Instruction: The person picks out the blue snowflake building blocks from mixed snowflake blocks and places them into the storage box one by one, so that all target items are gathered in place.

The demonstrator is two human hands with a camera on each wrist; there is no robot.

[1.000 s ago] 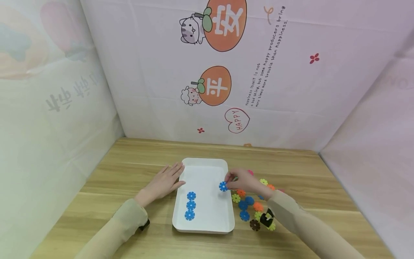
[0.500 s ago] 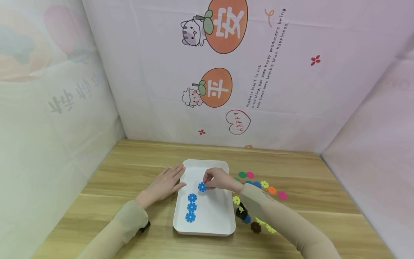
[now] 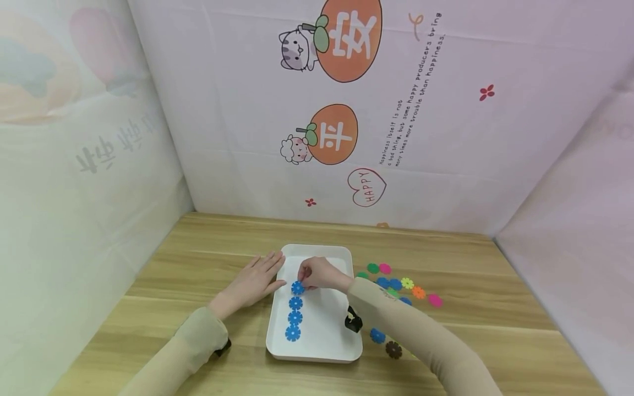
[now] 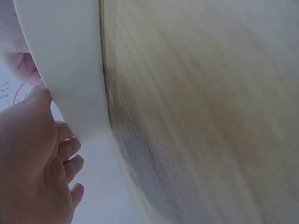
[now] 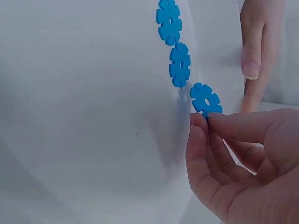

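Observation:
Between thumb and fingertips, my right hand (image 3: 322, 273) pinches a blue notched disc (image 3: 298, 287) over the left part of a white tray (image 3: 332, 344). Below it in the head view, three blue discs (image 3: 295, 317) lie in a line inside the tray. The right wrist view shows the pinched disc (image 5: 206, 99) tilted, close to the end of that line. My left hand (image 3: 250, 281) rests with extended fingers on the tray's left rim; in the left wrist view its thumb and fingertips (image 4: 69, 148) touch the tray wall (image 4: 70, 60).
Loose discs in several colours lie on the wooden table right of the tray, among them a pink one (image 3: 435, 300), an orange one (image 3: 418, 292) and a brown one (image 3: 393, 350). My right sleeve (image 3: 411, 324) covers part of them. Printed white cloth walls (image 3: 247, 110) surround the table.
My right hand has carried the blue disc leftward from the tray's right edge to the top of the line of discs. The left hand stays on the rim.

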